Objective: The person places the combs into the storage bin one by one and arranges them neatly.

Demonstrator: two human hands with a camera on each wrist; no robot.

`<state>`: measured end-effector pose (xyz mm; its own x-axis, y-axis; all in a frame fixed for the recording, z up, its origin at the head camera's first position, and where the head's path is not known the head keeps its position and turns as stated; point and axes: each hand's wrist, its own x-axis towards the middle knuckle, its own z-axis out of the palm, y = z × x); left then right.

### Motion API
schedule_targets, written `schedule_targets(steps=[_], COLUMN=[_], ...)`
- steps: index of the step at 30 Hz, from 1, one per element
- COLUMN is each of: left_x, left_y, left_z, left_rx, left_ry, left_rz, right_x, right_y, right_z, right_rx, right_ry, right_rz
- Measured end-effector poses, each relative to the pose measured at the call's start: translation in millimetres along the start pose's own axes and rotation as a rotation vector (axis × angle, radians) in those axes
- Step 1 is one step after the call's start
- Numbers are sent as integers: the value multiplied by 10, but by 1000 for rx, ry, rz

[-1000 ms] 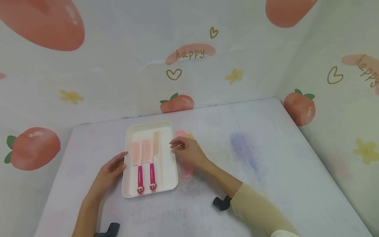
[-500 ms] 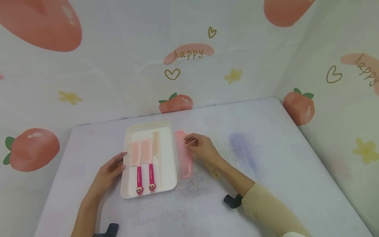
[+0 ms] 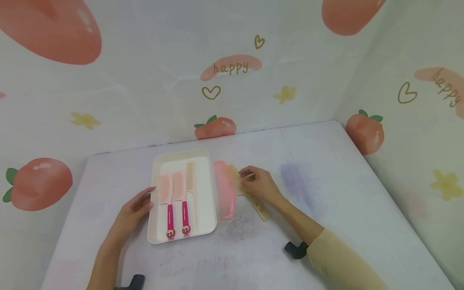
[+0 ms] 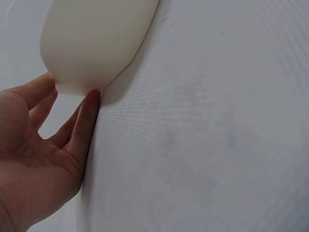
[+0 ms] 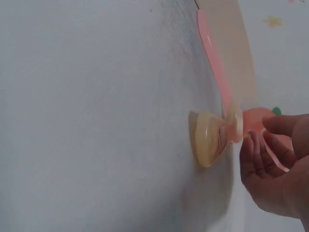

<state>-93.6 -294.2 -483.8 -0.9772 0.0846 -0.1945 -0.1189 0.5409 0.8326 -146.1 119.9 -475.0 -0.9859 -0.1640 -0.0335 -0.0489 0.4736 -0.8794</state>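
Note:
A white tray [image 3: 206, 205] stands left of centre. In it lie two pale pink combs with magenta handles, a left one [image 3: 166, 189] and a right one [image 3: 179, 187], beside a beige tail comb [image 3: 191, 177]. My left hand [image 3: 135, 207] touches the tray's left side; in the left wrist view the fingertips [image 4: 89, 104] meet its wall. Right of the tray is a pink comb [image 3: 226, 193], partly overlapped by a yellowish comb [image 3: 259, 207]. Over the yellowish comb's head is my right hand [image 3: 260, 183], fingers loosely bent, nothing between them.
A pale table [image 3: 315, 225] carries everything, backed by a peach-patterned cloth wall [image 3: 145, 80] with another at the right. Dark wrist mounts [image 3: 296, 250] sit on both forearms.
My right hand has moved right from the tray's edge, past the pink comb to the yellowish comb, uncovering the pink one. The left hand has stayed at the tray.

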Motion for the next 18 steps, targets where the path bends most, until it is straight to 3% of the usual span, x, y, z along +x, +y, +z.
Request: schedule_targets(steps=[6,18], left_x=[-2,-6], left_y=[-3,-7], left_z=[2,31], left_rx=[16,6], left_ry=[3,9], left_rz=[7,9], right_x=[-68,-219], right_y=[34,104], right_z=[-34,-4], right_rx=[-28,-92], right_ry=[22,38], right_rz=[43,54])
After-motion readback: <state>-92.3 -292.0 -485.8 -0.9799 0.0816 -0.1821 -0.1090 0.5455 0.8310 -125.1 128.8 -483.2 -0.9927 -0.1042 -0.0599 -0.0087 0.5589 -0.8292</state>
